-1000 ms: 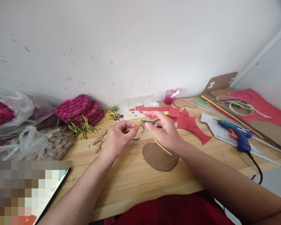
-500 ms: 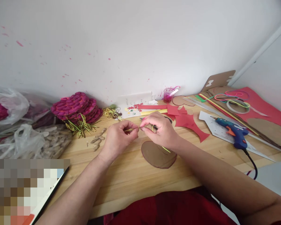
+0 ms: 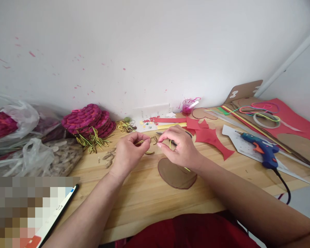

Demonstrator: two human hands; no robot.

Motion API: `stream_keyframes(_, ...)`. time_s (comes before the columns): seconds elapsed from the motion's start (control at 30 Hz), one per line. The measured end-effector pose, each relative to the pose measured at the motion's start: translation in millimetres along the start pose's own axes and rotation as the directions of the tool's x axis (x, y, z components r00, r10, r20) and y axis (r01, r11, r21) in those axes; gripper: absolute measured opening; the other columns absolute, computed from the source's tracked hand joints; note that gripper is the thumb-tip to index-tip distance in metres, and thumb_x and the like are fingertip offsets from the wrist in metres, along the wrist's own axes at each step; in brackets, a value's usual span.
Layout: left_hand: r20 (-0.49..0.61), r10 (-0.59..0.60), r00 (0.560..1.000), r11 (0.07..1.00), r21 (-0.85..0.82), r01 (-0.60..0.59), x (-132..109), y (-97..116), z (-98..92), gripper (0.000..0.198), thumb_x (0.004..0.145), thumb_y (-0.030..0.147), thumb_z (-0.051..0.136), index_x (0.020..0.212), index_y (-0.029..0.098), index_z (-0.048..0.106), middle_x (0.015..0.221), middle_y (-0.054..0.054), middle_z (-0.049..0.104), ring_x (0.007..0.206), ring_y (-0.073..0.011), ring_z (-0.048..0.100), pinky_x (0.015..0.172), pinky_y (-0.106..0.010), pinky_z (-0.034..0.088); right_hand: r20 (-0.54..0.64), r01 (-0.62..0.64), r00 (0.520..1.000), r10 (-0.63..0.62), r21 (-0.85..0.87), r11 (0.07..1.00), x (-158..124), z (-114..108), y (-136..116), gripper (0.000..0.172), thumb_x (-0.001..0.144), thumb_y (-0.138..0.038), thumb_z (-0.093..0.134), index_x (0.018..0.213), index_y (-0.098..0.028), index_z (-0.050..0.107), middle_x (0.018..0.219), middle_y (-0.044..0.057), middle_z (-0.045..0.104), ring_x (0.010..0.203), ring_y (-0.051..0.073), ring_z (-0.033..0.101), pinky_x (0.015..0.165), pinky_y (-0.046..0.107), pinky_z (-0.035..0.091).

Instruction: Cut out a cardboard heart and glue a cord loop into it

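Over the middle of the wooden table, my left hand point(image 3: 131, 150) pinches dark and yellow-green yarn point(image 3: 153, 139), whose looped ends stick out between the two hands. Just to its right, my right hand point(image 3: 179, 144) is closed in a pinch, with a yellow strand hanging below its fingers. A small gap separates the fingertips of both hands. Beneath the right hand lies a brown cardboard piece point(image 3: 177, 174) with a dark outline. Scissors point(image 3: 174, 142) rest partly hidden behind that hand. Several peanut-like brown pieces point(image 3: 109, 158) lie left of my left hand.
A stack of magenta round pieces point(image 3: 86, 119) with yarn stands at the back left, beside plastic bags point(image 3: 36, 155). Red paper scraps point(image 3: 212, 139) lie right of centre. A blue glue gun point(image 3: 263, 150) rests at right, its cord running off the edge. A tablet-like object point(image 3: 59, 213) occupies the front left.
My fingertips have drawn slightly apart, and looped yarn ends now show between them. The whole view has shifted a little.
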State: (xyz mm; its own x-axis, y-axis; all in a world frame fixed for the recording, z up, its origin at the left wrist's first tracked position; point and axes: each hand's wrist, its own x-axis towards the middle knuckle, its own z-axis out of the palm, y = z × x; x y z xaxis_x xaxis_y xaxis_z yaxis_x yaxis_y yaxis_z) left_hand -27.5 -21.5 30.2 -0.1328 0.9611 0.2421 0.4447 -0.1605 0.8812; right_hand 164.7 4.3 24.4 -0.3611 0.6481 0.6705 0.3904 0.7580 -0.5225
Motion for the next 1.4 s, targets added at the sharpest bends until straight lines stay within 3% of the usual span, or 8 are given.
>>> stream_keyframes(0.17,0.025,-0.013,1.000,1.000,-0.016,0.014,0,0,1.2,0.014,0.075,0.032,0.073,0.079,0.018,0.073,0.075,-0.002,0.075,0.063,-0.0139,0.065,0.056,-0.023,0.049,-0.020,-0.058,0.998,0.058,0.020,0.998,1,-1,-4,0.001,0.083,-0.020,0.069,0.082,-0.021,0.069,0.076,0.003,0.067,0.080,0.020,0.059,0.079,0.036,0.046)
stream_keyframes(0.37,0.085,0.014,0.996,1.000,-0.012,-0.013,-3,3,2.9,0.011,0.076,0.028,0.071,0.080,0.017,0.072,0.073,-0.001,0.074,0.061,-0.0121,0.063,0.054,-0.021,0.046,-0.007,-0.162,0.987,0.164,0.087,0.983,-1,2,1,0.018,0.083,-0.022,0.071,0.101,-0.022,0.070,0.093,0.004,0.069,0.088,0.019,0.062,0.076,0.033,0.047)
stream_keyframes(0.57,0.124,0.050,0.991,0.996,0.064,-0.059,-5,4,4.9,0.011,0.077,0.026,0.070,0.081,0.017,0.073,0.074,-0.001,0.074,0.058,-0.0108,0.059,0.051,-0.021,0.042,0.026,-0.076,0.997,0.074,0.088,0.993,-1,4,6,0.011,0.080,-0.009,0.065,0.083,-0.020,0.066,0.080,0.001,0.067,0.080,0.017,0.059,0.075,0.032,0.045)
stream_keyframes(0.7,0.086,0.015,0.996,0.999,0.043,-0.018,-3,4,3.9,0.010,0.075,0.026,0.071,0.078,0.017,0.072,0.070,-0.001,0.073,0.058,-0.0115,0.061,0.052,-0.021,0.044,0.004,-0.010,1.000,0.010,0.024,1.000,-1,2,7,0.014,0.079,-0.007,0.064,0.082,-0.020,0.064,0.080,0.002,0.066,0.082,0.019,0.058,0.077,0.032,0.043)
stream_keyframes(0.83,0.037,0.002,0.999,1.000,0.017,-0.003,-1,2,2.5,0.011,0.076,0.028,0.071,0.078,0.017,0.072,0.074,-0.002,0.074,0.064,-0.0132,0.064,0.058,-0.022,0.048,0.057,-0.024,0.998,0.025,-0.023,0.999,-2,1,8,0.019,0.075,-0.003,0.063,0.082,-0.020,0.062,0.081,0.001,0.066,0.082,0.019,0.057,0.075,0.031,0.042)
stream_keyframes(1.07,-0.024,-0.049,0.999,0.999,-0.002,0.049,2,0,1.2,0.016,0.076,0.032,0.072,0.080,0.017,0.073,0.078,-0.003,0.075,0.066,-0.0138,0.064,0.060,-0.023,0.048,0.161,-0.020,0.987,0.018,0.012,1.000,-2,-2,1,0.018,0.075,-0.003,0.061,0.081,-0.020,0.059,0.079,0.001,0.065,0.081,0.018,0.057,0.075,0.030,0.042)
stream_keyframes(1.23,-0.039,-0.052,0.998,0.999,-0.009,0.052,2,-1,0.3,0.015,0.076,0.032,0.072,0.080,0.017,0.073,0.077,-0.002,0.075,0.067,-0.0136,0.064,0.061,-0.023,0.048,0.065,0.052,0.996,-0.055,0.046,0.998,-3,-2,-5,0.013,0.080,-0.008,0.062,0.088,-0.019,0.063,0.081,0.003,0.063,0.082,0.018,0.056,0.079,0.032,0.043)
stream_keyframes(1.4,0.018,-0.055,0.998,0.997,-0.061,0.056,-4,1,4.8,0.015,0.076,0.032,0.072,0.080,0.017,0.073,0.077,-0.002,0.074,0.067,-0.0139,0.065,0.060,-0.023,0.049,0.114,-0.022,0.993,0.020,0.015,1.000,-7,9,-3,0.016,0.081,-0.020,0.072,0.097,-0.017,0.070,0.074,0.001,0.061,0.076,0.017,0.055,0.075,0.032,0.043)
